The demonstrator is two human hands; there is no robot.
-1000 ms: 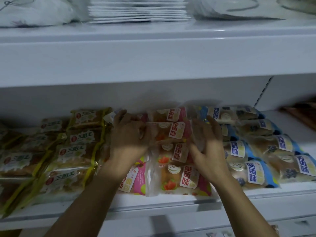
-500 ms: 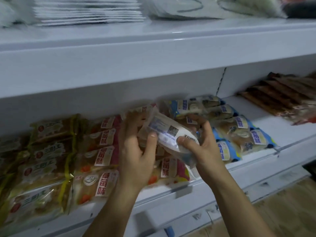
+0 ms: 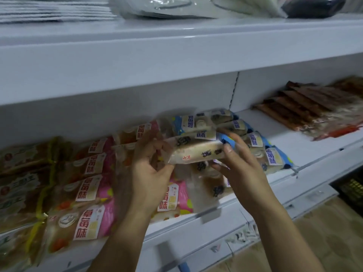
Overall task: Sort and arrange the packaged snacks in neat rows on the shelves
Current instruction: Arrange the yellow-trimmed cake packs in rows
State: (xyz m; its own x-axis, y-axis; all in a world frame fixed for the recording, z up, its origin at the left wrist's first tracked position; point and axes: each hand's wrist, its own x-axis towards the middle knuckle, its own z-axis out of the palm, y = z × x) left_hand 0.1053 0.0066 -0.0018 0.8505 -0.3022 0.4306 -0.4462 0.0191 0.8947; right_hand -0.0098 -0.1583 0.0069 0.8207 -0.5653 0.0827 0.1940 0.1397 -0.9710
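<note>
A blue-ended bread pack (image 3: 196, 152) with dark berry print is held level above the shelf (image 3: 306, 165), between both hands. My left hand (image 3: 151, 173) pinches its left end with thumb and fingers. My right hand (image 3: 239, 165) grips its right end, fingers over the blue edge. Under it lies another clear pack (image 3: 208, 185) with dark berries. Pink strawberry packs (image 3: 88, 185) lie in rows to the left, blue packs (image 3: 273, 156) in a row to the right. Yellow-edged packs (image 3: 19, 185) fill the far left.
Brown and red packets (image 3: 314, 107) lie on the right part of the shelf, past a bare white stretch. The upper shelf (image 3: 176, 61) overhangs close above and carries white stacked sheets (image 3: 55, 10) and plastic bags (image 3: 167, 6). A dark crate (image 3: 351, 187) sits lower right.
The pack in my hands has been turned from its white barcode side to its clear berry side and now lies level. The view shifted slightly left and closer.
</note>
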